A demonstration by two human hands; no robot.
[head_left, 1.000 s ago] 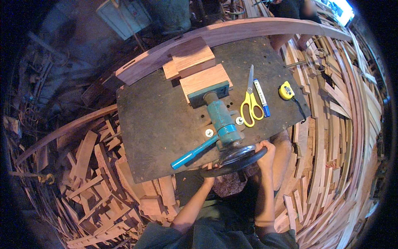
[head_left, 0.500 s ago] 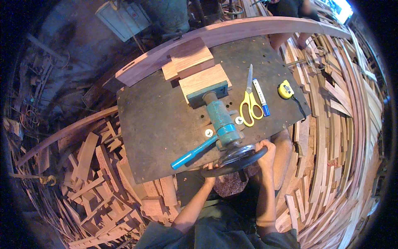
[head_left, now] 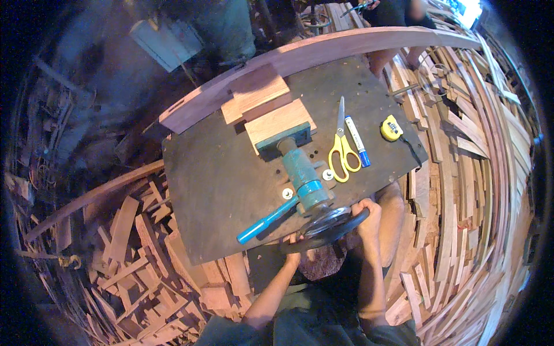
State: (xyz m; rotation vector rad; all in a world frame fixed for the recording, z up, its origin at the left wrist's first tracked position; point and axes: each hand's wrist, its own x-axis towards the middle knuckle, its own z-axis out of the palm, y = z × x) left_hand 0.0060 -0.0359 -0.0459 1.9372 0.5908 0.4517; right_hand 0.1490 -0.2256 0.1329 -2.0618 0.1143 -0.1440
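Both my hands grip a dark handwheel (head_left: 344,226) at the near edge of the dark metal table. My left hand (head_left: 292,247) is closed on the wheel's left side, its fingers partly hidden by the rim. On the right side, my right hand (head_left: 368,217) is wrapped round the rim. The wheel joins a blue-green screw clamp (head_left: 302,172) with a bright blue lever (head_left: 267,222) slanting to the left. At its far end, a flat pad (head_left: 284,139) presses against wooden blocks (head_left: 280,119), which lie against a long curved beam (head_left: 346,43).
Yellow-handled scissors (head_left: 344,155), a white-and-blue marker (head_left: 357,142) and a yellow tape measure (head_left: 392,128) lie right of the clamp. Wood offcuts (head_left: 130,230) heap up at left, long strips (head_left: 461,230) at right. Another person (head_left: 398,14) stands beyond the beam.
The view has shifted slightly, so the table and tools sit a little lower and further left. Both my hands stay on the handwheel. A tool now shows near the other person's hand.
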